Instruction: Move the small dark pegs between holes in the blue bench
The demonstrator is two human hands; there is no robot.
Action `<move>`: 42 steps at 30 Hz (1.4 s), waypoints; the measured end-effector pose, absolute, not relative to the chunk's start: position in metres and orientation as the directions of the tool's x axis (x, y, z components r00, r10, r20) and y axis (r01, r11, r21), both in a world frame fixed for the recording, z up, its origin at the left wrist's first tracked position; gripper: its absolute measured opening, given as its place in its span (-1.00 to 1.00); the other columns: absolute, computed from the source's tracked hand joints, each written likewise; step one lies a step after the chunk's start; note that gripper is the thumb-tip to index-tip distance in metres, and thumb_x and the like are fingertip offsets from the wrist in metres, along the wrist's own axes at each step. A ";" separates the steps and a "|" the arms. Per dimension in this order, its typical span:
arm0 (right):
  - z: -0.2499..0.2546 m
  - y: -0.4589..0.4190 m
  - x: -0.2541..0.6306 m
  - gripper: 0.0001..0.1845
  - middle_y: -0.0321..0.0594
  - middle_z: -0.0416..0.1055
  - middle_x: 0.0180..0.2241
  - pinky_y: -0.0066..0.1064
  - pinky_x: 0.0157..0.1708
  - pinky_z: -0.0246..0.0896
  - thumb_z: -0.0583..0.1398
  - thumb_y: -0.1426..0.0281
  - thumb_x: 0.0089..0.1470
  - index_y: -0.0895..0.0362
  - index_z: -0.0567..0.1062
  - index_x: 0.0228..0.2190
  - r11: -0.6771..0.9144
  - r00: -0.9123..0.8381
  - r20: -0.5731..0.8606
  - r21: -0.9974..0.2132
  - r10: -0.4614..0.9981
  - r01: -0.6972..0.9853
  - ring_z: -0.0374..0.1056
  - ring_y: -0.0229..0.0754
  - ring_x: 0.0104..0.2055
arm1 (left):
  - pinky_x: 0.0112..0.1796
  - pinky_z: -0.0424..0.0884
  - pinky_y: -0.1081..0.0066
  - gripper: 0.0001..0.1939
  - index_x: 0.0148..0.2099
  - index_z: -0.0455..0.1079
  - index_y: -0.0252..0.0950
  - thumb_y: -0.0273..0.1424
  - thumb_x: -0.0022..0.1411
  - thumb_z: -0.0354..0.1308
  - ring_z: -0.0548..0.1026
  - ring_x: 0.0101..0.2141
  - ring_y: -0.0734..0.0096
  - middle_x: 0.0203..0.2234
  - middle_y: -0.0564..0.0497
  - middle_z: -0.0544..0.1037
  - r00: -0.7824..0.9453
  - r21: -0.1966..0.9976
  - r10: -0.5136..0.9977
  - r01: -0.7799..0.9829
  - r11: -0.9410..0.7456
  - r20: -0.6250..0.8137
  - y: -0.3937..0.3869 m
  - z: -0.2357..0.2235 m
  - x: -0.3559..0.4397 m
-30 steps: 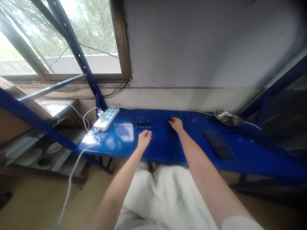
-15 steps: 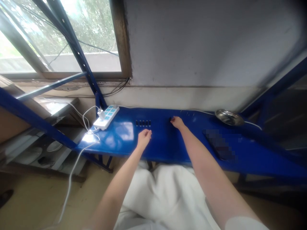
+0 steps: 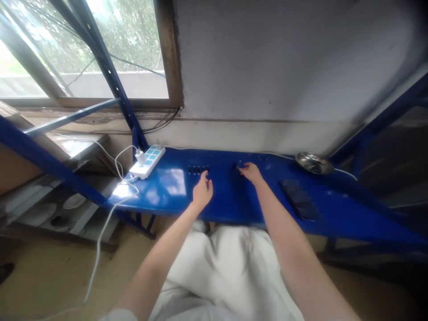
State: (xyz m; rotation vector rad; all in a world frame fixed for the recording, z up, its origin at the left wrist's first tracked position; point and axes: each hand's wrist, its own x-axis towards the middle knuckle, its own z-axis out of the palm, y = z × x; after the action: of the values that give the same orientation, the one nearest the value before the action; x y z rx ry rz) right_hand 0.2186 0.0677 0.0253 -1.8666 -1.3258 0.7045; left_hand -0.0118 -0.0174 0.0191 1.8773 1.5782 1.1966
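Observation:
Several small black cylinders with pale ends [image 3: 198, 170] stand in a short row on the blue tabletop [image 3: 222, 196]. My left hand [image 3: 202, 191] is in front of the row, index finger stretched to its right end and thumb apart. Whether that fingertip touches the last cylinder is hard to tell. To the right, my right hand [image 3: 250, 172] has its fingers bent, just beside a small dark piece [image 3: 235, 165] on the table. A tiny shiny bit shows between that piece and the fingertips. I see nothing held in either hand.
A white power strip [image 3: 147, 162] with a plugged-in charger sits at the left end, its cable hanging off the table. At the right are a shiny metal dish [image 3: 314, 163] and a dark flat phone-like object [image 3: 297, 199]. Tiny bits [image 3: 262, 158] lie near the wall.
My left index finger has stretched forward to the row's right end. My right hand has drawn slightly right, away from the dark piece, which now shows apart from the fingers.

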 end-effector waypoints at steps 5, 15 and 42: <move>0.033 0.024 0.193 -0.69 -0.12 0.42 -0.34 -0.41 -0.38 0.28 0.04 0.35 0.03 0.21 0.36 -0.19 0.039 0.440 0.249 -0.900 0.863 0.433 0.35 -0.28 -0.46 | -0.32 0.30 0.39 -0.32 0.30 -0.18 -0.25 -0.40 0.18 -0.04 0.44 -0.47 0.36 -0.32 -0.11 0.47 0.037 0.709 0.965 0.671 -0.215 0.258 -0.009 0.025 0.002; 0.024 -0.008 0.154 -0.62 -0.14 0.40 -0.28 -0.41 -0.31 0.28 -0.01 0.22 0.08 0.14 0.32 -0.12 0.176 0.332 0.320 -0.901 0.887 0.397 0.34 -0.23 -0.29 | -0.22 0.31 0.27 -0.23 0.32 -0.27 -0.37 -0.47 0.13 0.00 0.49 -0.36 0.22 -0.32 -0.26 0.49 -0.004 0.715 0.993 0.694 -0.083 0.120 0.019 0.032 0.011; 0.078 -0.015 0.121 -0.45 -0.41 0.02 -0.74 -0.48 -0.70 -0.08 0.07 -0.13 -0.10 0.08 0.16 -0.68 -0.007 0.095 -0.012 -0.998 0.995 -0.062 -0.03 -0.38 -0.71 | -0.65 0.19 0.60 -0.88 -0.19 0.22 -0.32 -0.43 0.24 -0.09 0.27 -0.76 0.69 -0.59 0.12 0.42 0.195 0.988 0.969 -0.005 -0.151 0.149 0.000 0.092 0.004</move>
State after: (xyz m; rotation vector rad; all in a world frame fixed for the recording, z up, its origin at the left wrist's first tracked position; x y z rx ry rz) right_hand 0.1209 -0.0148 0.0781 -1.2146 -1.0892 1.1738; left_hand 0.0038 0.0005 0.0921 1.4128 0.9942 1.1648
